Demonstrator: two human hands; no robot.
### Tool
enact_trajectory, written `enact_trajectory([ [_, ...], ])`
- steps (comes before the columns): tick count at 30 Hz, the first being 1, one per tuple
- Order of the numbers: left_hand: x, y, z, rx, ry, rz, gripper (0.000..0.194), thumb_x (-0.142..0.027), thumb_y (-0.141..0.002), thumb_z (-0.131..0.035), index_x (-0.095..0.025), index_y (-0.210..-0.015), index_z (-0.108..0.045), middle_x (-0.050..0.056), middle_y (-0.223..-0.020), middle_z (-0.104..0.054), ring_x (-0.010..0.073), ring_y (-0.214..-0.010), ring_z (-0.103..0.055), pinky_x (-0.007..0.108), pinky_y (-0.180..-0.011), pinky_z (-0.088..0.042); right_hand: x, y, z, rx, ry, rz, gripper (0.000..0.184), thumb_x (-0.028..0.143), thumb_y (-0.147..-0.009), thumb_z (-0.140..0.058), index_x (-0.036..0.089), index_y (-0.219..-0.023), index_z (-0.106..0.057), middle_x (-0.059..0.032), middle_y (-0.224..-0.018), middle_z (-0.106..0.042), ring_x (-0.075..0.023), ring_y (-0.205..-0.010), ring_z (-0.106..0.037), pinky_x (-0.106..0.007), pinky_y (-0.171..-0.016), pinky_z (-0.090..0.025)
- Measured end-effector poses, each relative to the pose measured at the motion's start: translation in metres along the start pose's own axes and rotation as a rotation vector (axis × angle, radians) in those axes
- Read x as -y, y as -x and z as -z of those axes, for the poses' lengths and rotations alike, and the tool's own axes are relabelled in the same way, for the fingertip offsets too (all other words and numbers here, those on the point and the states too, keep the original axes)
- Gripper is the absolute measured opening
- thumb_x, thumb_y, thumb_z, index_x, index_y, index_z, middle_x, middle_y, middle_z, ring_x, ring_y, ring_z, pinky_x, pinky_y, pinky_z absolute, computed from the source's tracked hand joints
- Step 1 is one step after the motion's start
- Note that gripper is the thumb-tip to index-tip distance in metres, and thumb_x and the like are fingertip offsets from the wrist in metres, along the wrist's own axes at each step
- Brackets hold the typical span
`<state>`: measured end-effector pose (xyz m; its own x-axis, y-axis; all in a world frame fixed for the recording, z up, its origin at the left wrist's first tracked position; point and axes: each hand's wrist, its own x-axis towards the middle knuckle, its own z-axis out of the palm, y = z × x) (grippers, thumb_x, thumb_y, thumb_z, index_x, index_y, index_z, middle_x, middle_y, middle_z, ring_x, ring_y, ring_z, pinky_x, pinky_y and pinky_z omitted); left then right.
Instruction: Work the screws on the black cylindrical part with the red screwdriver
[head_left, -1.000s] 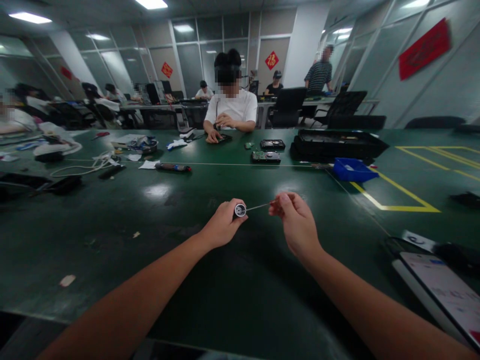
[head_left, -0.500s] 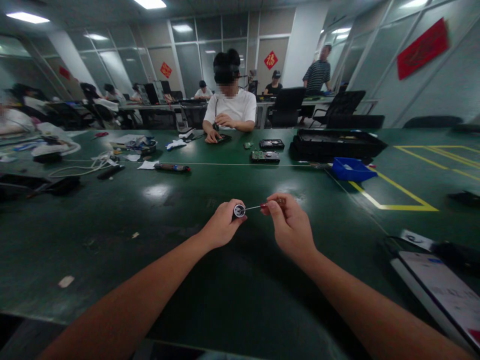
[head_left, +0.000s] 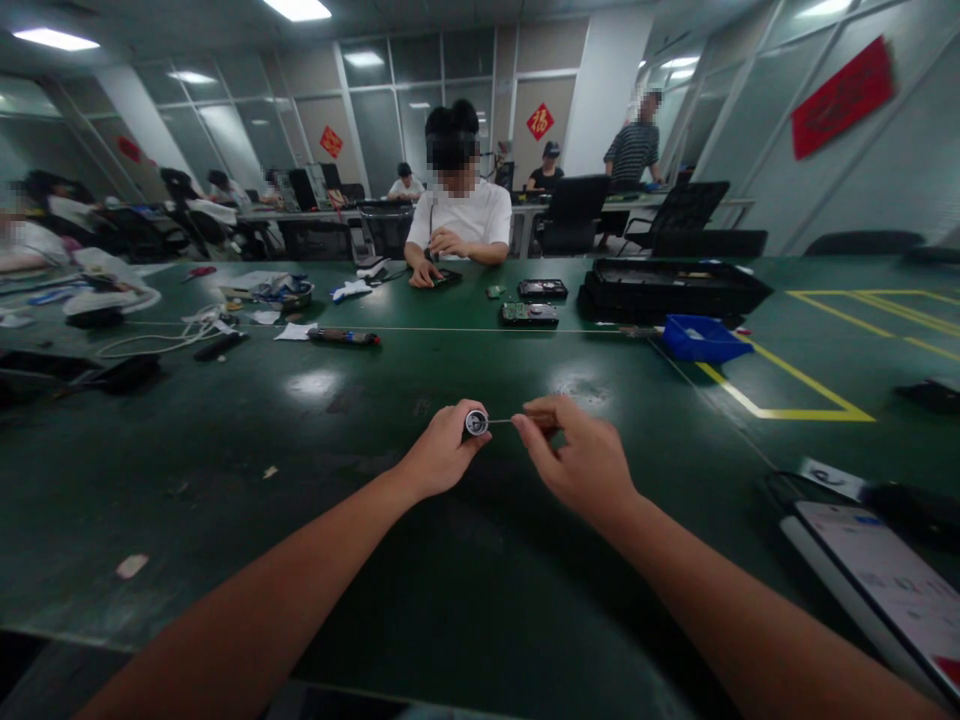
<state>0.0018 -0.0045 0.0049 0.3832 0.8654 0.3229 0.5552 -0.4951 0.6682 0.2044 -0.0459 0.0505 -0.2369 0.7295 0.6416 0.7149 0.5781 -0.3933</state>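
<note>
My left hand (head_left: 444,450) is wrapped round a small cylinder (head_left: 476,423) with a silvery rim, its open round end turned towards me. Dark parts show inside the rim; the rest of it is hidden by my fingers. My right hand (head_left: 581,450) pinches a screwdriver, whose thin metal shaft (head_left: 500,421) points left and meets the cylinder's open end. Its handle is mostly covered by my fingers. Both hands are held above the middle of the green table (head_left: 420,600).
Across the table a person (head_left: 459,220) in a white shirt works on a small dark item. Hard drives (head_left: 531,314), a black case (head_left: 671,288) and a blue bin (head_left: 705,340) lie beyond my right hand. A phone (head_left: 877,580) rests at near right, a pen-like tool (head_left: 345,337) further left.
My right hand has shifted slightly left, closer to the cylinder, and its fingers have changed their grip on the screwdriver. The shaft now lies more level. My left hand has stayed nearly still.
</note>
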Motion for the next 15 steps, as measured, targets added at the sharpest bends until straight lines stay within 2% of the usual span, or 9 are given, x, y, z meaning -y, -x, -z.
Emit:
enact_trajectory([
  [1,0.0003,-0.0002,-0.0003,-0.002,-0.001,-0.001,0.017,-0.026,-0.091,-0.058,-0.021,-0.106,-0.053,0.004,-0.099,-0.061,0.0216,-0.094,-0.056,0.035,-0.084,-0.044,0.0004,-0.0002,0.0011,0.044,-0.035,0.007,0.012,0.028,-0.093,-0.056,0.019,-0.1,-0.06,-0.0045,-0.083,-0.072,-0.0164,-0.07,-0.067,-0.028,-0.063,-0.048],
  [3,0.0008,-0.0004,-0.0006,-0.001,-0.002,0.0,0.016,-0.025,-0.091,-0.058,-0.021,-0.106,-0.053,0.003,-0.1,-0.061,0.0214,-0.094,-0.056,0.036,-0.083,-0.043,0.0011,-0.0005,0.0034,0.11,-0.077,0.013,0.018,0.022,-0.091,-0.053,0.02,-0.107,-0.059,-0.0059,-0.091,-0.073,-0.018,-0.076,-0.068,-0.03,-0.068,-0.05],
  [6,0.0006,-0.0002,-0.0002,0.012,0.0,0.009,0.016,-0.027,-0.093,-0.056,-0.021,-0.107,-0.053,0.004,-0.101,-0.061,0.0214,-0.094,-0.056,0.036,-0.083,-0.044,0.0019,-0.0012,0.0049,0.131,-0.045,-0.009,0.019,0.03,-0.095,-0.049,0.022,-0.105,-0.064,-0.005,-0.086,-0.073,-0.0189,-0.073,-0.068,-0.032,-0.067,-0.049],
  [9,0.0,0.0004,0.0002,0.013,-0.001,0.004,0.018,-0.029,-0.093,-0.056,-0.021,-0.109,-0.053,0.005,-0.102,-0.061,0.0215,-0.095,-0.056,0.037,-0.085,-0.044,0.0028,-0.0015,0.0028,0.095,0.018,-0.065,0.031,0.039,-0.1,-0.042,0.022,-0.109,-0.067,-0.0037,-0.076,-0.072,-0.0182,-0.065,-0.065,-0.032,-0.062,-0.046],
  [12,0.0003,0.0006,-0.0004,0.007,-0.002,-0.007,0.017,-0.027,-0.092,-0.057,-0.021,-0.108,-0.053,0.004,-0.101,-0.062,0.0212,-0.095,-0.056,0.036,-0.085,-0.045,0.0036,0.0,-0.0007,0.079,0.002,-0.094,0.039,0.036,-0.099,-0.041,0.02,-0.132,-0.055,-0.0034,-0.073,-0.069,-0.0187,-0.062,-0.063,-0.033,-0.061,-0.046],
  [15,0.0011,0.0004,-0.0013,-0.009,0.007,-0.007,0.017,-0.026,-0.092,-0.057,-0.021,-0.107,-0.053,0.004,-0.101,-0.062,0.0209,-0.094,-0.056,0.036,-0.084,-0.045,0.0045,0.0034,-0.003,0.073,-0.075,-0.026,0.047,0.025,-0.094,-0.045,0.018,-0.14,-0.043,-0.0062,-0.085,-0.068,-0.0213,-0.076,-0.065,-0.037,-0.073,-0.05],
])
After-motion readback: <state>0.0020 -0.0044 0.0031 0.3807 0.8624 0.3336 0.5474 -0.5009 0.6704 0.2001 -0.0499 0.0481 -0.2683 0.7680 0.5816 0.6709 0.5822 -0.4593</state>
